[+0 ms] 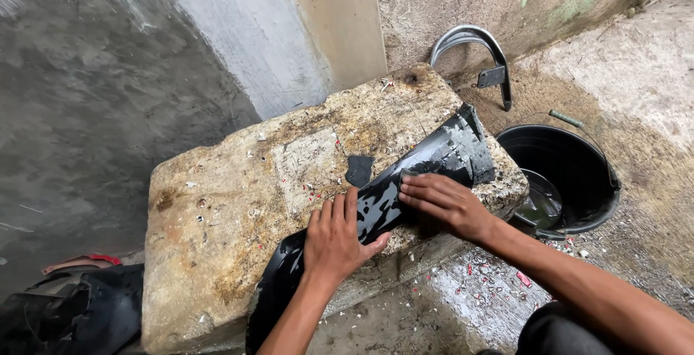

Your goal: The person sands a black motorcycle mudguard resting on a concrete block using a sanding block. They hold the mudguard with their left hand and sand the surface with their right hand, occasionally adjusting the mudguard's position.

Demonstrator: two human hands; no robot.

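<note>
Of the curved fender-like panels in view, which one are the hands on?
The wet black panel lying across the stone block, under both hands. The silvery curved one leans untouched against the wall behind the black bucket.

No packages, labels, signs or screens were visible anywhere in the view.
</note>
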